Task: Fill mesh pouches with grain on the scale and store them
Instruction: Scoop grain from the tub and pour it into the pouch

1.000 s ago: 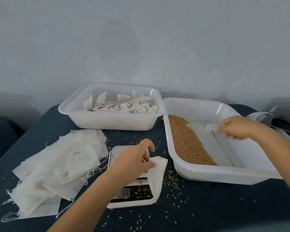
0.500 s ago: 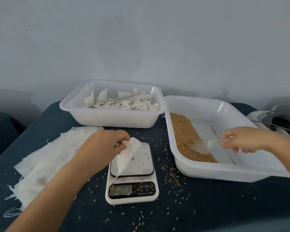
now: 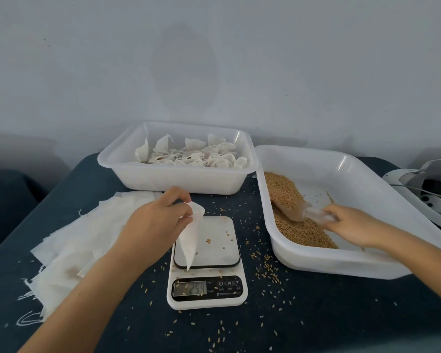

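Pinching pouch (image 3: 192, 233) top, left hand (image 3: 154, 225) dangles it over scale (image 3: 206, 263); right hand (image 3: 351, 225) grips scoop (image 3: 297, 208) in grain (image 3: 298, 220).

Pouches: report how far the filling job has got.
Done: filled pouches lie in the back tub. In hand: the left hand pinches an empty pouch over the scale, while the right hand holds a scoop loaded with grain. Left: pour, weigh, store, then the stack of empties.
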`<state>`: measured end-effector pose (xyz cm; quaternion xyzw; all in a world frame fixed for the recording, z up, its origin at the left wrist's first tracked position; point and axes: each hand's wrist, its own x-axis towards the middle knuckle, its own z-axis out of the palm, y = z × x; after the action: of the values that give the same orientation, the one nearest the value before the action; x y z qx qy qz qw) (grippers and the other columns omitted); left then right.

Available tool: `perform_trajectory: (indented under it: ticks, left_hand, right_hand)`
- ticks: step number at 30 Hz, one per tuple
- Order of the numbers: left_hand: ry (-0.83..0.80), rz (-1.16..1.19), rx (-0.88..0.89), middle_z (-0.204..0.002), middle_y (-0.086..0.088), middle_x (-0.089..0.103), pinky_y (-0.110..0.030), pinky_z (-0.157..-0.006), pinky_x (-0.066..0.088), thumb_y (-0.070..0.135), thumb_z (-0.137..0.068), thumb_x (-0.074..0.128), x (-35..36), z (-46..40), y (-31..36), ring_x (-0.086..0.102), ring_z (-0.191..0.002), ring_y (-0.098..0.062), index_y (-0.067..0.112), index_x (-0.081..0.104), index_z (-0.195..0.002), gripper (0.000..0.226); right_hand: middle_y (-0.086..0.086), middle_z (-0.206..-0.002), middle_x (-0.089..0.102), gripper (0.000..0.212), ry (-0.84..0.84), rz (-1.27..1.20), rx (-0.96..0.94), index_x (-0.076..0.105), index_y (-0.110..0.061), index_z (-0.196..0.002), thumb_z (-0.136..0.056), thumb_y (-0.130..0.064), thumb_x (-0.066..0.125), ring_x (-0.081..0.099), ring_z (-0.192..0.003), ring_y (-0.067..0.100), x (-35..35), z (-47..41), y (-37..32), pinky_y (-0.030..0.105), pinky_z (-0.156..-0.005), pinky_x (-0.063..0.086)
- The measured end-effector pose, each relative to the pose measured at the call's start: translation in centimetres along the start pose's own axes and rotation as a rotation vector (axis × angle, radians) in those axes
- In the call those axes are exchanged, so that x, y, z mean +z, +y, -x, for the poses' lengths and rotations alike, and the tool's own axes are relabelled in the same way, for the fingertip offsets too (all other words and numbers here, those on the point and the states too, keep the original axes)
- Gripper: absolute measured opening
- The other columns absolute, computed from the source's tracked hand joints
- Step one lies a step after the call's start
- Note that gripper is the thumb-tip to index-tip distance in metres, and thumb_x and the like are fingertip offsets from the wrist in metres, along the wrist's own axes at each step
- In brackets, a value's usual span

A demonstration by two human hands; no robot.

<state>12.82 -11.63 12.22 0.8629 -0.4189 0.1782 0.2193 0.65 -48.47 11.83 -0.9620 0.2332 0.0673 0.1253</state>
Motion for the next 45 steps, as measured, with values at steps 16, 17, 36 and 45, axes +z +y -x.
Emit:
perform_trajectory:
  ticks: [16, 17, 36, 45]
  left_hand:
    - [-0.045, -0.106, 0.157, -0.081, -0.003, 0.068, -0.029, -0.061, 0.054, -0.011, -0.067, 0.076, -1.8, -0.8, -1.5, 0.066, -0.07, -0.022, 0.01, 0.072, -0.085, 0.028]
    - [-0.048, -0.133, 0.185, -0.081, 0.0, 0.068, -0.026, -0.06, 0.053, -0.014, -0.062, 0.077, -2.1, -1.0, -1.8, 0.065, -0.069, -0.02, 0.012, 0.072, -0.084, 0.035]
    - [-0.272, 0.073, 0.203, -0.095, 0.006, 0.062, -0.025, -0.082, 0.041, 0.01, -0.093, 0.053, -0.6, -2.1, -2.9, 0.054, -0.088, -0.011, 0.015, 0.066, -0.092, 0.014]
    - [-0.396, 0.129, 0.252, -0.099, 0.008, 0.062, -0.032, -0.081, 0.048, 0.012, -0.089, 0.059, -1.3, -2.6, -3.1, 0.058, -0.09, -0.009, 0.02, 0.067, -0.089, 0.011]
  right_hand:
    - [0.003, -0.126, 0.057, 0.053, 0.05, -0.082, 0.048, 0.043, -0.014, -0.139, -0.094, -0.039, 0.054, 0.054, -0.095, 0.013, -1.3, 1.2, 1.0, 0.025, -0.08, 0.037]
    - [0.001, -0.118, 0.058, 0.051, 0.058, -0.094, 0.042, 0.045, -0.015, -0.138, -0.093, -0.039, 0.055, 0.054, -0.092, 0.012, -1.2, 1.3, 1.0, 0.026, -0.079, 0.038]
    - [-0.02, -0.102, 0.068, 0.038, -0.055, -0.395, -0.528, 0.06, -0.053, -0.109, -0.072, -0.052, 0.059, 0.063, -0.085, -0.003, -6.5, 5.2, -4.0, 0.013, -0.07, 0.05]
    - [-0.004, -0.086, 0.063, 0.032, -0.22, -0.213, -0.66, 0.056, -0.051, -0.109, -0.078, -0.061, 0.052, 0.058, -0.077, 0.015, -4.6, 3.8, -6.9, 0.032, -0.071, 0.048]
